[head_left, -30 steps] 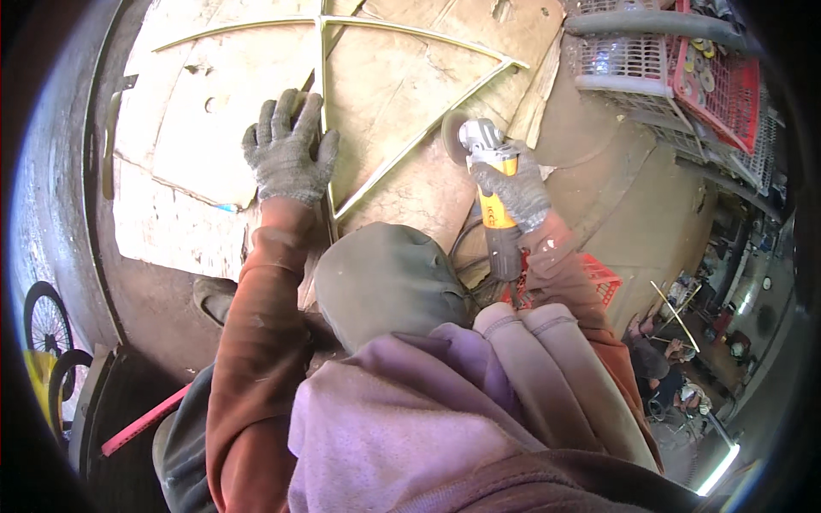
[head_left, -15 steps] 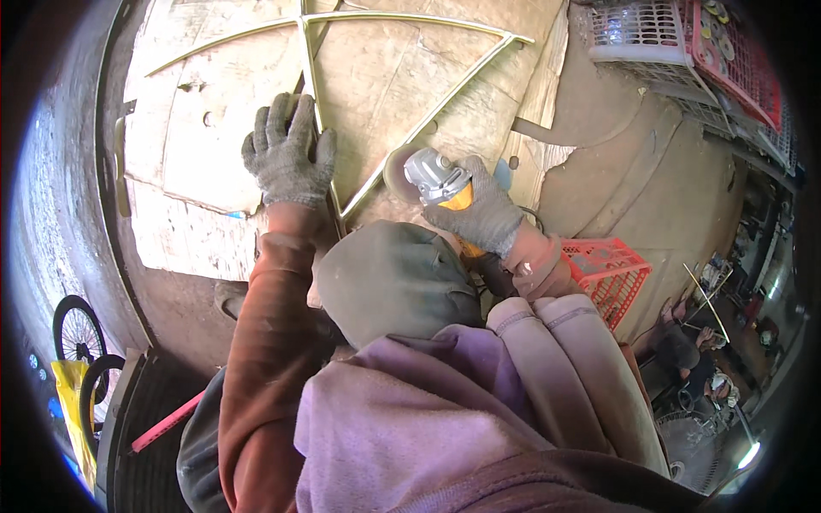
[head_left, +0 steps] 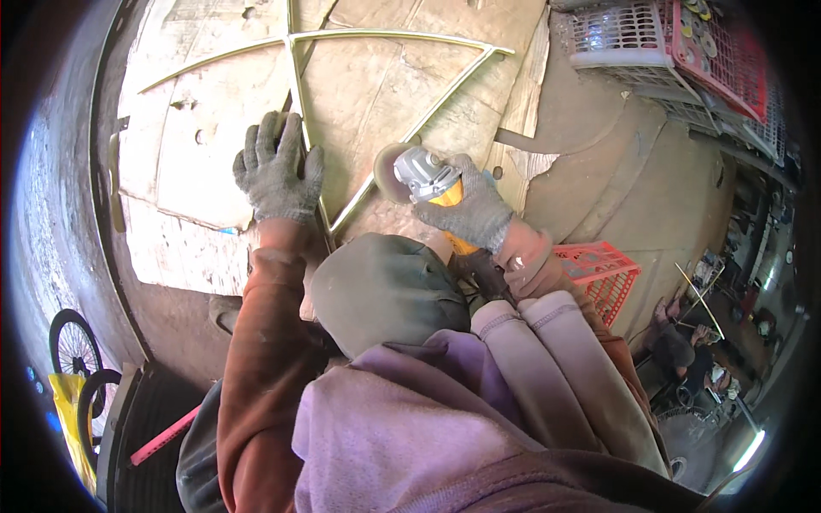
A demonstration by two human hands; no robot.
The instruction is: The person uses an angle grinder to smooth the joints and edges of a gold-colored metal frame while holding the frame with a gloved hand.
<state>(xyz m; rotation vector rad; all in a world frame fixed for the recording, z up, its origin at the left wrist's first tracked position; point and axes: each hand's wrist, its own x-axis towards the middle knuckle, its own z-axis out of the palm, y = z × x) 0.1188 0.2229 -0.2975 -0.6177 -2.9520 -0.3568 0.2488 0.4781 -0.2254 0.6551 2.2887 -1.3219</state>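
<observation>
My gloved right hand grips a yellow and grey angle grinder. Its round disc meets, or comes very close to, the slanting bar of a shiny metal rod frame. That frame lies on flattened cardboard, with a curved bar across the top and straight bars joining at a point near me. To the left, my gloved left hand lies flat on the cardboard, fingers stretched out and thumb beside the frame's upright bar. Part of the grinder's body is hidden behind my right hand and sleeve.
A red plastic crate stands right of my right forearm. Stacked white and red baskets with discs in them are at the upper right. Bicycle wheels and a yellow bag are at the lower left. Another person works at the far right.
The whole scene sits slightly lower and further left in view. The grinder's disc has shifted a little along the slanting bar. My left hand keeps its place beside the upright bar.
</observation>
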